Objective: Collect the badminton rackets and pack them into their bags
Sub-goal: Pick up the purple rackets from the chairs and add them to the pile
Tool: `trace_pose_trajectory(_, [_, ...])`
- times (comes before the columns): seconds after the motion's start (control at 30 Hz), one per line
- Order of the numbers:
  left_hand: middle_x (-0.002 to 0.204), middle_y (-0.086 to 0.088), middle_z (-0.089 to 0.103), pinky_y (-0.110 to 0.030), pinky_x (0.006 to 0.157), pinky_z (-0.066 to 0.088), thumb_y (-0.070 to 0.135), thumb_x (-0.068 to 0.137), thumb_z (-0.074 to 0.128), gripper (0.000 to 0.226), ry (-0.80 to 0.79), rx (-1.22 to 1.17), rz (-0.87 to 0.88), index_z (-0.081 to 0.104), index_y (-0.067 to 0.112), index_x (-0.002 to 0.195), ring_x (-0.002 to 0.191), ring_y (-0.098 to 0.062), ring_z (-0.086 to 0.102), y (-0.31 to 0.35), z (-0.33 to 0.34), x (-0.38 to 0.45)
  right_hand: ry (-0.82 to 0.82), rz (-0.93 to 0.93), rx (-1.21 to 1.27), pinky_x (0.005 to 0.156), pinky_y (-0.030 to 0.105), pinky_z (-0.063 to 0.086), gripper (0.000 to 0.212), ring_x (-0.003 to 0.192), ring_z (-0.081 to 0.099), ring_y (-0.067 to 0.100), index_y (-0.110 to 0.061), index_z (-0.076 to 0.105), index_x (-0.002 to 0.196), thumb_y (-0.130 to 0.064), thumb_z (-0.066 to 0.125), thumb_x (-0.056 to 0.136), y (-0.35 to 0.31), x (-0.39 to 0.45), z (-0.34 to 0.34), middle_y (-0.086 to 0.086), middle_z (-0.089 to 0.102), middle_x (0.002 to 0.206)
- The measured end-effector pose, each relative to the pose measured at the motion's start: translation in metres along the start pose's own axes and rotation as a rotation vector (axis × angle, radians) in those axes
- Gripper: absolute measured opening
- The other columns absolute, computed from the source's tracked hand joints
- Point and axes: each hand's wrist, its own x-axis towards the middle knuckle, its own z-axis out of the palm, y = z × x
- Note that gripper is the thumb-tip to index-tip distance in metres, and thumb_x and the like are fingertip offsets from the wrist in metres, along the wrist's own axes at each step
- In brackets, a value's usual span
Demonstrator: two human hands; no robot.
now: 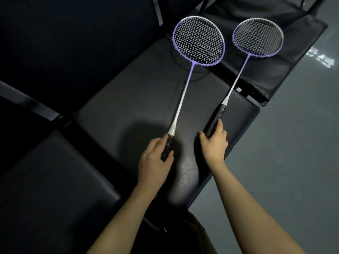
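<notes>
On dark padded bench seat (pixel 128 99), toward 11 o'clock: left hand (pixel 156 158) curled around black grip of purple-framed, white-strung left racket (pixel 199 40). Toward 1 o'clock: right hand (pixel 213 143) clasping black handle of matching right racket (pixel 257 37), head resting on flat black fabric bag (pixel 293 57). Possible trouble: heads knocking together if lifted carelessly, because lying close.

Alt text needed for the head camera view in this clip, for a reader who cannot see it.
A person's left hand and right hand each grip the black handle of a purple-framed badminton racket, the left racket and the right racket lying side by side on dark padded seats. A black bag lies under the right racket's head.
</notes>
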Motion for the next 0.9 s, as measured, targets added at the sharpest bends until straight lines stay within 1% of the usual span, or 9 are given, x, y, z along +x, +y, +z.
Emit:
trace_pose_trajectory(0.07, [0.105,0.011,0.052,-0.032,0.077,0.052,0.032,0.076,0.055,0.047,0.01,-0.002,-0.024,0.058,0.017,0.121,0.087,-0.011,0.058,0.007,-0.008,-0.002,-0.007,-0.001,0.03,0.106,0.044,0.029,0.074,0.115,0.045,0.036,-0.018,0.02,0.147,-0.026,0.06,0.085,-0.006,-0.011,-0.008,0.016,0.045,0.128])
trace_pose_trajectory(0.17, [0.105,0.002,0.058,-0.025,0.079,0.048,0.033,0.077,0.055,0.048,0.008,-0.03,-0.035,0.059,0.014,0.121,0.088,-0.009,0.058,0.02,-0.027,-0.008,-0.007,0.002,-0.021,0.1,0.048,0.038,0.071,0.108,0.05,0.038,-0.017,0.025,0.145,-0.029,0.059,0.084,-0.013,-0.033,-0.021,0.016,0.05,0.122])
trace_pose_trajectory(0.3, [0.105,-0.002,0.06,-0.027,0.078,0.049,0.034,0.077,0.055,0.048,-0.001,-0.026,-0.033,0.059,0.014,0.121,0.088,-0.012,0.06,0.038,-0.066,-0.029,-0.035,-0.031,0.016,0.086,0.049,0.048,0.062,0.096,0.056,0.034,-0.02,0.037,0.138,-0.036,0.06,0.082,-0.03,-0.074,-0.041,0.013,0.055,0.107])
trace_pose_trajectory(0.43, [0.106,-0.001,0.059,-0.024,0.079,0.048,0.034,0.077,0.057,0.049,0.022,-0.049,-0.068,0.059,0.015,0.122,0.09,-0.009,0.058,0.058,-0.115,-0.067,-0.049,-0.057,0.144,0.087,0.046,0.049,0.058,0.094,0.056,0.029,-0.022,0.04,0.139,-0.028,0.057,0.084,-0.056,-0.137,-0.069,0.01,0.056,0.105])
trace_pose_trajectory(0.53, [0.109,-0.002,0.059,-0.021,0.084,0.046,0.025,0.078,0.061,0.047,0.044,-0.069,-0.074,0.059,0.011,0.122,0.094,-0.007,0.057,0.067,-0.161,-0.106,-0.053,-0.094,0.195,0.093,0.043,0.046,0.059,0.101,0.056,0.026,-0.022,0.037,0.141,-0.023,0.056,0.085,-0.078,-0.203,-0.086,0.006,0.052,0.114])
trace_pose_trajectory(0.63, [0.11,-0.001,0.059,-0.024,0.085,0.047,0.017,0.08,0.067,0.045,0.082,-0.084,-0.073,0.057,0.011,0.124,0.097,-0.012,0.059,0.072,-0.211,-0.152,-0.067,-0.157,0.213,0.096,0.036,0.041,0.055,0.104,0.052,0.023,-0.02,0.039,0.14,-0.019,0.055,0.088,-0.098,-0.281,-0.096,0.003,0.049,0.111])
trace_pose_trajectory(0.73, [0.109,0.002,0.057,-0.013,0.082,0.038,0.015,0.081,0.067,0.046,0.128,-0.076,-0.106,0.056,0.016,0.126,0.094,-0.007,0.056,0.08,-0.273,-0.204,-0.065,-0.241,0.198,0.097,0.044,0.041,0.054,0.101,0.052,0.026,-0.021,0.041,0.139,-0.023,0.056,0.087,-0.112,-0.37,-0.101,0.004,0.051,0.109])
trace_pose_trajectory(0.8, [0.105,-0.002,0.059,-0.008,0.079,0.039,0.013,0.078,0.067,0.045,0.188,-0.083,-0.038,0.059,0.011,0.122,0.089,-0.007,0.056,0.083,-0.315,-0.246,-0.056,-0.289,0.219,0.096,0.046,0.041,0.054,0.1,0.052,0.025,-0.022,0.04,0.139,-0.022,0.057,0.087,-0.118,-0.434,-0.105,0.005,0.052,0.108])
trace_pose_trajectory(0.9, [0.103,-0.003,0.06,-0.014,0.081,0.045,0.016,0.075,0.064,0.044,0.248,-0.108,-0.005,0.06,0.007,0.119,0.088,-0.006,0.057,0.085,-0.377,-0.316,-0.05,-0.367,0.248,0.099,0.043,0.039,0.054,0.103,0.05,0.019,-0.026,0.039,0.139,-0.023,0.056,0.088,-0.126,-0.527,-0.117,0.002,0.052,0.107])
